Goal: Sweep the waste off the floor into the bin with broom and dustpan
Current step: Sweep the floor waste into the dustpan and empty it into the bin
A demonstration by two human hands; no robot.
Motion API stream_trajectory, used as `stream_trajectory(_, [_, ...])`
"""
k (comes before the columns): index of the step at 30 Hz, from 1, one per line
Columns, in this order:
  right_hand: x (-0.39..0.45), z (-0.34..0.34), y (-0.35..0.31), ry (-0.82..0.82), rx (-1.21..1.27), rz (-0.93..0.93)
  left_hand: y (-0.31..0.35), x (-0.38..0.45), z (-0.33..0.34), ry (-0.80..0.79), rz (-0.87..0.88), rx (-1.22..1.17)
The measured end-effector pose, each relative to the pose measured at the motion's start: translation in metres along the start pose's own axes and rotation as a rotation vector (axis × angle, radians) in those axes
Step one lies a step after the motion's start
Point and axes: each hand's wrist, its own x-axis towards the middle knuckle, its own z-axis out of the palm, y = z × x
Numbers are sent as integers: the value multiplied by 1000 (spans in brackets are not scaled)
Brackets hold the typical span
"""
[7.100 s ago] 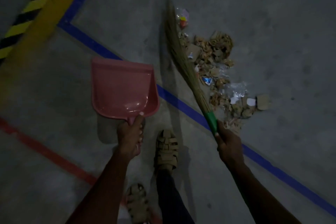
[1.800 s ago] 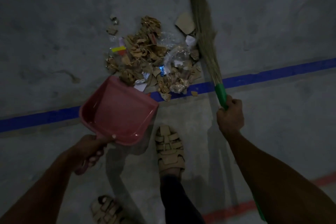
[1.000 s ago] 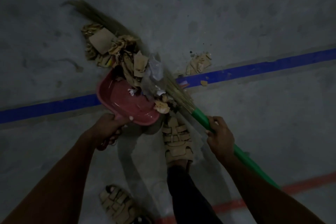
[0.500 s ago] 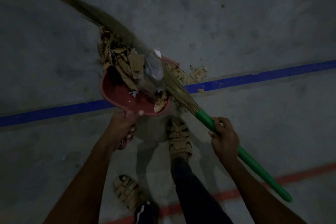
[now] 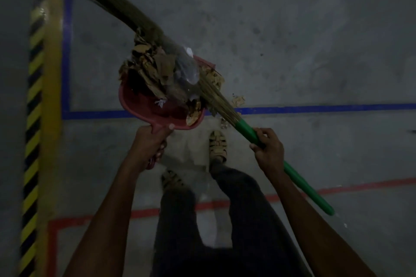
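Note:
My left hand (image 5: 151,143) grips the handle of the pink dustpan (image 5: 144,108), which is lifted off the floor. The pan holds a heap of waste (image 5: 155,67): torn brown cardboard scraps and crumpled clear plastic. My right hand (image 5: 267,149) grips the green handle of the grass broom (image 5: 227,108). The broom's bristles lie across the top of the heap and stretch toward the upper left. A few scraps (image 5: 238,100) lie on the concrete just above the blue line. No bin is in view.
A blue floor line (image 5: 326,108) runs left to right and turns a corner at the left. A yellow band with black-yellow hazard stripes (image 5: 36,96) runs down the left side. A red line (image 5: 337,187) crosses near my sandalled feet (image 5: 218,147).
The waste heap was swept from the floor into the dustpan. I have since lifted the loaded pan with the broom pressed on top, and my view has shifted so the hazard stripe shows at the left.

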Motion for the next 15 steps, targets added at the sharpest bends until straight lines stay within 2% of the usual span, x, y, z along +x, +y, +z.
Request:
stream_trajectory(6, [-59,-77,-62,38,-20,-207,5,-126,-36,56,66,-116])
stream_trajectory(11, [-87,-113,-88,-11,-92,-353,-7,-211,-48,126,100,-178])
stream_trajectory(15, [-99,-125,-111,-82,-48,-468,-29,-248,-47,264,129,-294])
